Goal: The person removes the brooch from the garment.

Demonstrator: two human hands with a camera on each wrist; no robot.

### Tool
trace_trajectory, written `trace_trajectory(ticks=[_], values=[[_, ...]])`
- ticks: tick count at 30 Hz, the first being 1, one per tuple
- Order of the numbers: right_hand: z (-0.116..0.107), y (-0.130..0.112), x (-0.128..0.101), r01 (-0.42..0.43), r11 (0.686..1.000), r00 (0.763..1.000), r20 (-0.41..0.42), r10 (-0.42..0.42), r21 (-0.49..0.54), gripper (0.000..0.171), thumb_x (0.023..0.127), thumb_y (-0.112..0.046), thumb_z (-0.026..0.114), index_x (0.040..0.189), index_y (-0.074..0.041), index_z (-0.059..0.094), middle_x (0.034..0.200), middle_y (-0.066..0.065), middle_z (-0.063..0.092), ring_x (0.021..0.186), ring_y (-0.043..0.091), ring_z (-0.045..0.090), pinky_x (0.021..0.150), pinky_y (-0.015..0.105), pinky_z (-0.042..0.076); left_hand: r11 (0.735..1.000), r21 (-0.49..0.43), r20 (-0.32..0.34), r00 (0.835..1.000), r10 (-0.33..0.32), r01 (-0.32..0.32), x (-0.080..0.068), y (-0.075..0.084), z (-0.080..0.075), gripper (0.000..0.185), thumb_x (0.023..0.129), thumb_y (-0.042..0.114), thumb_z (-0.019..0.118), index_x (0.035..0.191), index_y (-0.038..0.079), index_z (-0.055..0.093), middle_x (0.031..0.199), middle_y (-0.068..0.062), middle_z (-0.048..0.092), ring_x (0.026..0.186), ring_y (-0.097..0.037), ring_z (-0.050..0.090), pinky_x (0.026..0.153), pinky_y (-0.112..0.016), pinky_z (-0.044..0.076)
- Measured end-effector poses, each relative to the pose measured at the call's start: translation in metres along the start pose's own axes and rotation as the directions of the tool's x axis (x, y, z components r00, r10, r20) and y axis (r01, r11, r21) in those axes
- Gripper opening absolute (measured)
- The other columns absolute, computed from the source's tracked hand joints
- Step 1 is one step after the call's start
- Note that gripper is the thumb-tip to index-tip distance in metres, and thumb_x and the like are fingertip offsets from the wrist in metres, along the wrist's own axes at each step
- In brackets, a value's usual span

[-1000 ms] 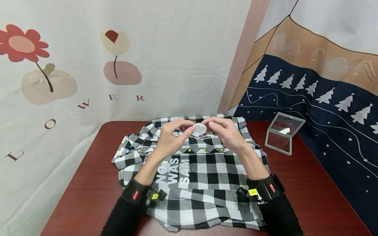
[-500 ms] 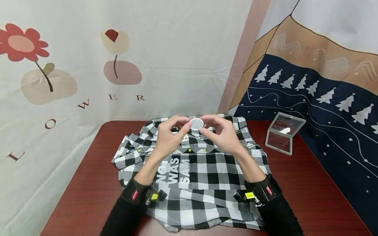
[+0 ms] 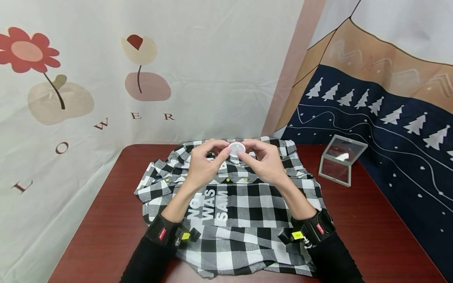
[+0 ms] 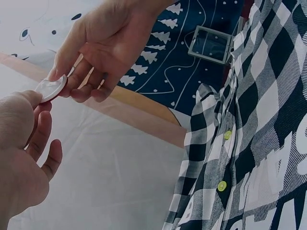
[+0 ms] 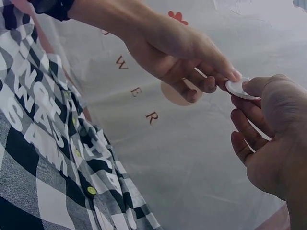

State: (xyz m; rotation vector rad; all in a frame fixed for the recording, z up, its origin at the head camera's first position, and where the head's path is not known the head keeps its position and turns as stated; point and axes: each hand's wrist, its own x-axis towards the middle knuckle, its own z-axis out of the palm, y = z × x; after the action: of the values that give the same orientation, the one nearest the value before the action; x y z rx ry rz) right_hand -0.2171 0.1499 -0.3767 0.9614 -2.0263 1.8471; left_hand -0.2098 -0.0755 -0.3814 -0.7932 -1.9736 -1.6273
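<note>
— fingers first, please: what are they doing?

— both sets of my fingers pinch one small white disc [image 3: 236,149]. my left hand [image 3: 203,165] takes its left edge between thumb and forefinger, and my right hand [image 3: 263,161] takes the opposite edge in the same way. the other fingers are curled loosely below and do not touch it.

— where is the disc exactly?

— it is in the air, above the collar end of the checked shirt [image 3: 244,204], not touching the cloth. in the left wrist view the disc [image 4: 50,88] shows its thin rim, with my thumb tip against it and the right hand [image 4: 103,45] coming from above. in the right wrist view the disc [image 5: 238,88] sits between the left hand [image 5: 180,50] and my right thumb.

— and the shirt?

— it lies flat on the dark red table [image 3: 106,228], black and white squares, with white printed letters and small yellow-green buttons [image 4: 222,185] in a row. both my forearms are over it, in black sleeves with wrist bands.

— something else near?

— yes, a small clear box [image 3: 340,159] stands open on the table at my right side, well apart from the hands. behind the table hang a light cloth with flowers [image 3: 26,53] and a dark blue cloth with white trees [image 3: 389,114].

— can you read what the disc is?

— no, it is too small for me to tell.
</note>
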Motion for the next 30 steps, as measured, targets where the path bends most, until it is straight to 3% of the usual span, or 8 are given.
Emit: trace_trajectory(ticks=[15,30], values=[[0.0015,-0.0009,-0.0013,0.055,0.998,0.998,-0.031,-0.054,0.007,0.026,0.099,0.017,0.072,0.124,0.013,0.076,0.115,-0.01,0.079,0.095,0.008,0.07,0.088,0.018,0.06,0.998,-0.07,0.004,1.0,0.01,-0.01,-0.0009,0.0032,0.0048,0.014,0.1,-0.003,0.08,0.115,-0.002,0.082,0.1,-0.018,0.08,0.084,-0.01,0.069,0.08,-0.02,0.06],[0.0045,-0.0043,-0.0019,0.054,0.998,0.996,-0.071,-0.055,-0.015,0.018,0.099,0.014,0.073,0.116,0.011,0.078,0.105,-0.004,0.077,0.093,0.01,0.067,0.087,0.02,0.058,0.997,-0.069,0.017,1.0,0.02,-0.019,-0.001,0.0059,0.0064,0.013,0.1,-0.003,0.082,0.113,-0.001,0.083,0.096,-0.015,0.08,0.08,-0.01,0.069,0.079,-0.022,0.061]])
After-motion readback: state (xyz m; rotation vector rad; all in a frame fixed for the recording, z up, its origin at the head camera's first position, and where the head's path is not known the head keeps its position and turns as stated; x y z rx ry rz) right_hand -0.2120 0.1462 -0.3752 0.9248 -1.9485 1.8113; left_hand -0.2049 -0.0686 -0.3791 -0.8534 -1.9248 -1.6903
